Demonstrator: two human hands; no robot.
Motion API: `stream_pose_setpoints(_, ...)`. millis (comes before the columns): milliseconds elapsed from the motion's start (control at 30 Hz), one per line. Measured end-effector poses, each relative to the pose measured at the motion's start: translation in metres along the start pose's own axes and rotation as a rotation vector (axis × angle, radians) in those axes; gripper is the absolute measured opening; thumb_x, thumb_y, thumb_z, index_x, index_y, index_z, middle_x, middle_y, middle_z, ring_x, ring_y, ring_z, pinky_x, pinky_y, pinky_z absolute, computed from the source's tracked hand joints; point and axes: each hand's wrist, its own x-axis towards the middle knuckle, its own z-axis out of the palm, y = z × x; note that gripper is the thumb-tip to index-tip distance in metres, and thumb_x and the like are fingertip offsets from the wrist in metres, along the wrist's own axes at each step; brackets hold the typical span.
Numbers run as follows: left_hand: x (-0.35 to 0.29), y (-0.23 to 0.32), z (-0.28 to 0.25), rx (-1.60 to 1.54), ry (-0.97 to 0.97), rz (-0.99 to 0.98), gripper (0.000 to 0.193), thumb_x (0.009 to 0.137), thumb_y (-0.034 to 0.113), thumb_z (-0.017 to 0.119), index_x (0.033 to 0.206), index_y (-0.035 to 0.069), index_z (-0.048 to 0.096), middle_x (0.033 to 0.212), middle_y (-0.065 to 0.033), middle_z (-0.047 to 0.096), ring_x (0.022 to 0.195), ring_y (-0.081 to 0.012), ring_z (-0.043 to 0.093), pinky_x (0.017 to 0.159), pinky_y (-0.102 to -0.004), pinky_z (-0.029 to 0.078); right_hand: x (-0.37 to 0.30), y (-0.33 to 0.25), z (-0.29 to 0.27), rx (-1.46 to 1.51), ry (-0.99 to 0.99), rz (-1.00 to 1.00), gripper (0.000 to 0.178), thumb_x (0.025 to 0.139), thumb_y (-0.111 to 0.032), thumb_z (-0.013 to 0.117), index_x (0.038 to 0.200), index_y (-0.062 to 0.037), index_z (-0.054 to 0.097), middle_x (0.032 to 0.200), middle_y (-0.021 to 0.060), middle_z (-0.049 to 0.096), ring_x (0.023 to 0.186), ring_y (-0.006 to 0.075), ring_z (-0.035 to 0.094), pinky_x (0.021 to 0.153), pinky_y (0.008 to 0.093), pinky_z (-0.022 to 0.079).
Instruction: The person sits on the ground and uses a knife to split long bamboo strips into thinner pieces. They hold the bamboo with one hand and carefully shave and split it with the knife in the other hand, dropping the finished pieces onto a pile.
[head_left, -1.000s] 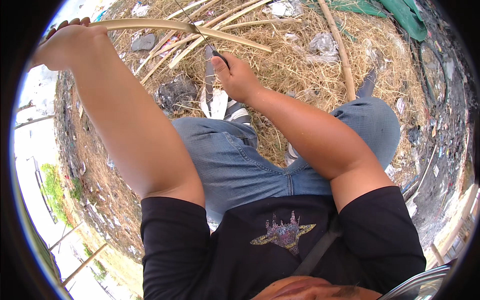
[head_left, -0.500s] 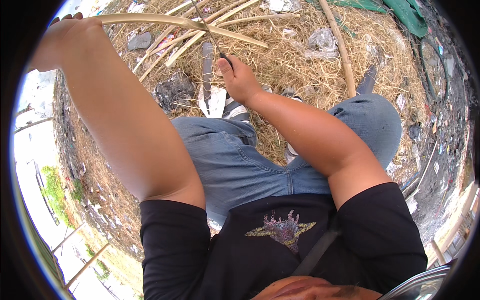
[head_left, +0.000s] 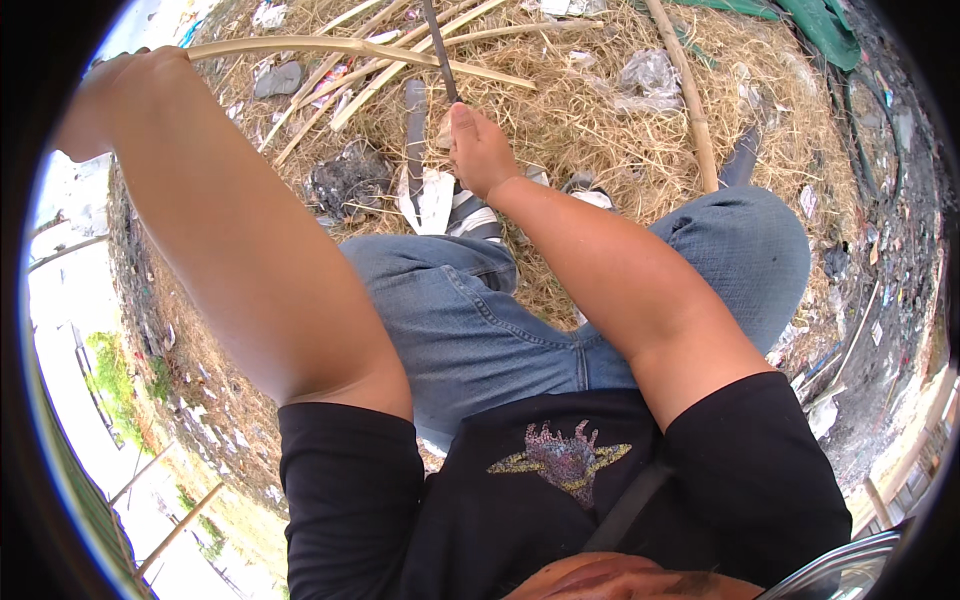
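Plainly, left hand (head_left: pixel 115 95) grips strip (head_left: pixel 300 45), right hand (head_left: pixel 482 152) knife (head_left: pixel 440 48) — open straw (head_left: pixel 575 145) edged by pole (head_left: pixel 685 95).

The knife (head_left: pixel 438 40) and loose strips (head_left: pixel 365 100) are obstructing the far left, a pole (head_left: pixel 683 90) is barring the right; straw (head_left: pixel 565 130) between is offering passage.

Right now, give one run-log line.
left hand: holds long pale bamboo-like strip; right hand: holds narrow dark metal knife; view: knife crosses strip
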Motion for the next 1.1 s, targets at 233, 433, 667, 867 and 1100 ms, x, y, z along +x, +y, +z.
stream_pose_setpoints(233,0.009,-0.012,-0.031,0.001,0.142,-0.112,0.063,0.102,0.054,0.024,0.105,0.001,0.058,0.086,-0.0031,0.060,0.077,-0.0182,0.056,0.085,-0.0422,0.053,-0.020,-0.038,0.020,-0.235,-0.144,-0.135,0.054,0.106,-0.051,0.046,0.097,-0.0004,0.062,0.074,0.0126,0.060,0.072,0.0254,0.057,0.070,0.0399,0.046)
stream_pose_setpoints(433,0.011,-0.010,-0.043,0.014,0.220,-0.202,0.069,0.102,0.060,0.019,0.110,0.003,0.058,0.088,-0.0008,0.060,0.082,-0.0169,0.055,0.092,-0.0434,0.052,-0.014,-0.020,0.007,-0.348,-0.239,-0.051,0.057,0.105,-0.054,0.047,0.111,0.0000,0.065,0.080,0.0156,0.065,0.077,0.0262,0.062,0.075,0.0392,0.049)
stream_pose_setpoints(667,0.013,-0.008,-0.056,-0.036,0.276,-0.291,0.079,0.103,0.064,0.011,0.136,0.007,0.054,0.111,-0.0027,0.063,0.105,-0.0171,0.058,0.108,-0.0481,0.047,-0.031,-0.035,0.031,-0.310,-0.180,-0.038,0.058,0.105,-0.055,0.045,0.103,-0.0011,0.065,0.079,0.0177,0.065,0.074,0.0343,0.062,0.073,0.0432,0.049)
stream_pose_setpoints(867,-0.009,0.006,-0.045,0.075,0.174,-0.272,0.085,0.102,0.065,0.007,0.150,0.004,0.041,0.131,-0.0096,0.059,0.120,-0.0197,0.057,0.112,-0.0485,0.045,-0.005,-0.039,0.014,-0.410,-0.207,-0.047,0.060,0.104,-0.057,0.045,0.101,-0.0009,0.064,0.078,0.0175,0.066,0.076,0.0349,0.063,0.073,0.0440,0.049)
stream_pose_setpoints(1100,0.003,-0.008,-0.056,0.119,0.211,-0.211,0.077,0.105,0.059,0.009,0.139,0.002,0.050,0.110,-0.0064,0.064,0.109,-0.0215,0.061,0.106,-0.0489,0.051,-0.017,-0.067,0.033,-0.360,-0.210,-0.044,0.060,0.105,-0.056,0.041,0.099,-0.0009,0.064,0.083,0.0174,0.067,0.081,0.0377,0.065,0.076,0.0470,0.049)
